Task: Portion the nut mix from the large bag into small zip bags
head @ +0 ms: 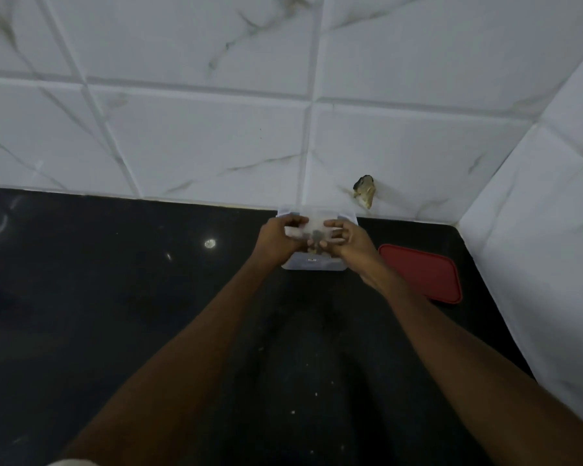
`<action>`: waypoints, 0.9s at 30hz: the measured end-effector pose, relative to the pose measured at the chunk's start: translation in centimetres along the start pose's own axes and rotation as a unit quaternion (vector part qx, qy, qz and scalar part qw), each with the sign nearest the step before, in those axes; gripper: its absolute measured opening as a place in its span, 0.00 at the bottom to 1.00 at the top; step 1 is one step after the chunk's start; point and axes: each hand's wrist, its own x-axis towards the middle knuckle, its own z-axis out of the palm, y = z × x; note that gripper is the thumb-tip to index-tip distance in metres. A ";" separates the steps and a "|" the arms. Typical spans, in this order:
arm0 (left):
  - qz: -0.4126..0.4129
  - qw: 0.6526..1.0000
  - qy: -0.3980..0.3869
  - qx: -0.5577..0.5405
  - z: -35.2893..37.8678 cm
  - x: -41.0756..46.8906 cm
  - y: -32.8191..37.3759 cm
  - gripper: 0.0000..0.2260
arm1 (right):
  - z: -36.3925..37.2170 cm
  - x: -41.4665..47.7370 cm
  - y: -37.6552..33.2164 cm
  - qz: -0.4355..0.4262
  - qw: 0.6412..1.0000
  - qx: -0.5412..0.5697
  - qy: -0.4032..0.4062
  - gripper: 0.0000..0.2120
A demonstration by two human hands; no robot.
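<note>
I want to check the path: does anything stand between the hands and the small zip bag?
Nothing visible does. The left hand and right hand pinch the small zip bag directly, over the clear container; the red lid lies apart, to the right.

Glossy black stone counter (115,297); glossy marbled wall tiles (199,136); matt red plastic lid (424,274).

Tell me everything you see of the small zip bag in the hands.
The zip bag is small, of clear, slightly frosted plastic, blurred here. A few dark pieces show low in it. The left hand pinches its left edge and the right hand its right edge, holding it above the open clear tub on the black counter. Whether its zip is shut cannot be told.
</note>
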 end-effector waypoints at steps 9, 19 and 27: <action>-0.030 0.988 -0.079 0.127 1.4 7.7 0.3 0.25 | -1.7 7.7 -1.6 0.043 0.971 -0.228 -0.062 0.24; -0.073 0.935 -0.177 0.298 3.7 10.3 -1.6 0.09 | 0.7 11.6 0.1 0.041 0.865 -0.488 -0.111 0.17; -0.054 0.900 -0.196 0.385 4.3 10.2 -1.5 0.14 | 1.3 11.7 1.0 0.067 0.836 -0.532 -0.112 0.15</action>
